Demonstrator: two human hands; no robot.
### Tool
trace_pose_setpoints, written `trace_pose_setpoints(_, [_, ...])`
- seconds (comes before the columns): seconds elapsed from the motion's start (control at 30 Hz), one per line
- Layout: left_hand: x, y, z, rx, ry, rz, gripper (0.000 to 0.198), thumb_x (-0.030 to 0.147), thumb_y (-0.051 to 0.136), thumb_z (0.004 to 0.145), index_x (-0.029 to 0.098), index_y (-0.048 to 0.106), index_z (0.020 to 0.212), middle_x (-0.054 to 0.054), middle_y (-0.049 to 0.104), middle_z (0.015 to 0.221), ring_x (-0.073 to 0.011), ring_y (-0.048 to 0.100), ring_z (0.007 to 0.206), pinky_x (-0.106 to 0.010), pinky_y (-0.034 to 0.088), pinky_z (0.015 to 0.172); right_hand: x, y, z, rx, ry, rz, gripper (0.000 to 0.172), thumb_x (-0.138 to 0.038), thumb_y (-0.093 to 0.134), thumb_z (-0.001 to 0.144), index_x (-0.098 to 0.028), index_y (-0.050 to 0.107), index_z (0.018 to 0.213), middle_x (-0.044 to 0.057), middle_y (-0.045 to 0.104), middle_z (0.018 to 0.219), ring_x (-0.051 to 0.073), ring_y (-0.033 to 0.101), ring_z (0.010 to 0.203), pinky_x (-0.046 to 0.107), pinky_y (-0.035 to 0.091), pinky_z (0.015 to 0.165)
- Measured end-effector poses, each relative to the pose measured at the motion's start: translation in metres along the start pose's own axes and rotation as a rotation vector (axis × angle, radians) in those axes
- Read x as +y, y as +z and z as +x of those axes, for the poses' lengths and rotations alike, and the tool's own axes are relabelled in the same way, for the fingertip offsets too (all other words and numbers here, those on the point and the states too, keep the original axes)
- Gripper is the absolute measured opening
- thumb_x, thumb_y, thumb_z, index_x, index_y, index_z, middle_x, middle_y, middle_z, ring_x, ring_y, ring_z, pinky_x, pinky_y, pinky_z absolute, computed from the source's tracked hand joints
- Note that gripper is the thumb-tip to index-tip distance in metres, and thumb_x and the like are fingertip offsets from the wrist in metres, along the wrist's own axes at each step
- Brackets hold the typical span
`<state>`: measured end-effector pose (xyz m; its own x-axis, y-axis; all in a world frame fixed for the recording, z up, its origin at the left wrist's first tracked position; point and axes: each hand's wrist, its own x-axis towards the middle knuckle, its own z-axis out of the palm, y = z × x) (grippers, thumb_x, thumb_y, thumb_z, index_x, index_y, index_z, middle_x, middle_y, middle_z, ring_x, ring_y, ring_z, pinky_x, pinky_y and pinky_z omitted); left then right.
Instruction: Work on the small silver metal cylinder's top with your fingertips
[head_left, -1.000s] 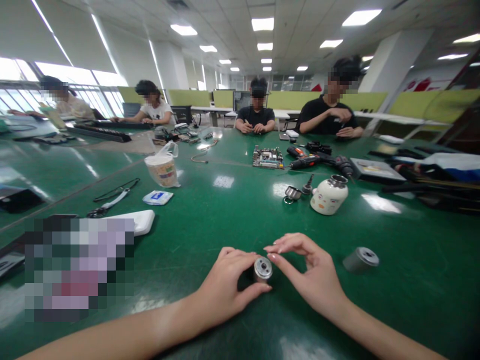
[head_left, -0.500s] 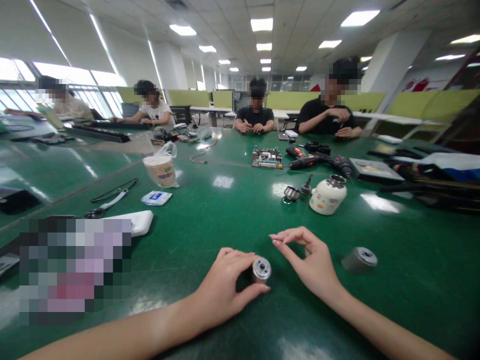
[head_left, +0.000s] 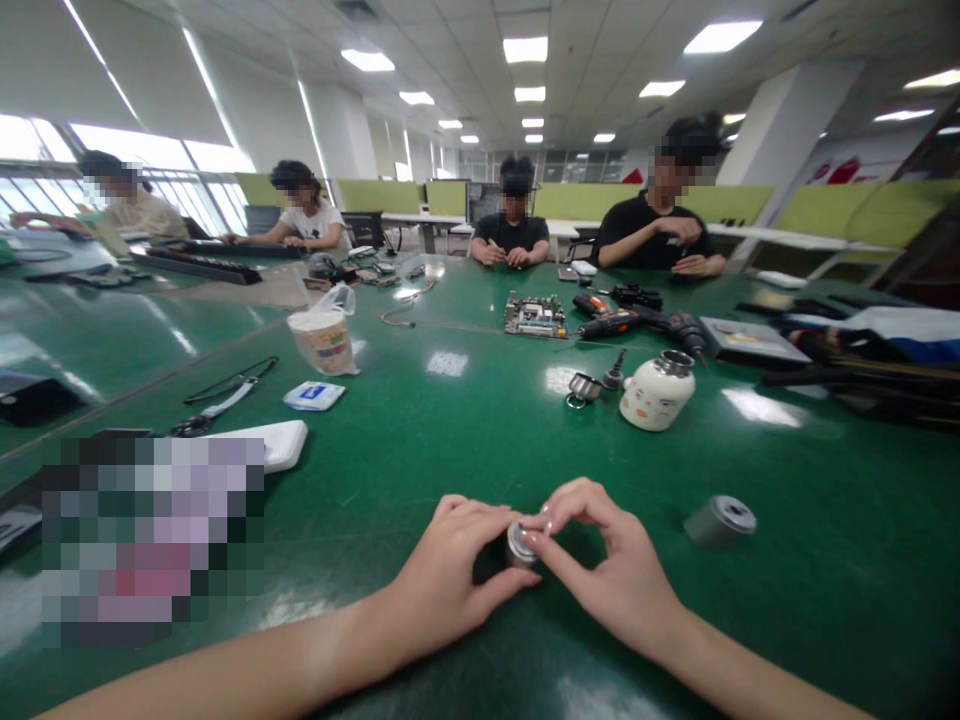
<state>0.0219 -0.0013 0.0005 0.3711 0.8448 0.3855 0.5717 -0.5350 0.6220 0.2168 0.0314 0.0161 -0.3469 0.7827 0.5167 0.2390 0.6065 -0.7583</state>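
A small silvery metal cylinder (head_left: 520, 548) stands on the green table, with the thumb and fingers of my left hand (head_left: 454, 570) wrapped around its sides. Over its top face, my right hand (head_left: 619, 570) is closed in a pinch, thumb and fingertips at the upper rim. Those fingertips cover part of the top, and whatever they may hold is too small or hidden to make out. To the right, apart from both hands, stands a second similar metal cylinder (head_left: 721, 522) with a hole in its top.
Farther back are a cream bottle (head_left: 657, 392), its metal lid (head_left: 583, 388), a circuit board (head_left: 535, 315) and a power drill (head_left: 611, 323). On the left lie a white packet (head_left: 313, 396), a bagged cup (head_left: 324, 340) and a white box (head_left: 281, 446). Several people sit across the table.
My right hand has moved left and down, bringing its pinched fingertips onto the top of the cylinder. My left hand stays around the cylinder, in the same place.
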Motion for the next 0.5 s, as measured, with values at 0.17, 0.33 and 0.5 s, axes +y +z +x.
trace_pose_setpoints(0.17, [0.0034,-0.0029,0.0024,-0.040,-0.027,-0.007,0.031,0.032,0.075,0.084,0.025,0.064,0.112,-0.002,0.073,0.112,-0.0232,0.066,0.103,-0.037,0.037,0.090,0.0021,-0.0029,-0.0026,0.085,0.010,0.112,0.017,-0.016,0.064,0.086,-0.026,0.052,0.092,-0.001,0.063,0.081,0.017,0.064,0.077,0.033,0.052,0.073])
trace_pose_setpoints(0.33, [0.0011,-0.0009,-0.0001,-0.017,-0.012,-0.013,0.029,0.029,0.075,0.084,0.024,0.064,0.110,-0.002,0.074,0.111,-0.0222,0.066,0.102,-0.036,0.038,0.089,0.0026,0.0007,-0.0029,-0.057,-0.008,0.035,0.018,-0.017,0.068,0.084,-0.026,0.063,0.099,0.003,0.071,0.097,0.022,0.066,0.099,0.041,0.052,0.089])
trace_pose_setpoints(0.5, [-0.0005,0.0002,0.0002,-0.019,-0.015,-0.003,0.031,0.033,0.075,0.084,0.023,0.064,0.112,-0.003,0.073,0.112,-0.0229,0.065,0.102,-0.036,0.037,0.090,0.0041,0.0034,-0.0001,0.031,0.009,0.049,0.007,-0.022,0.073,0.082,-0.024,0.066,0.080,0.004,0.072,0.086,0.021,0.070,0.086,0.038,0.057,0.079])
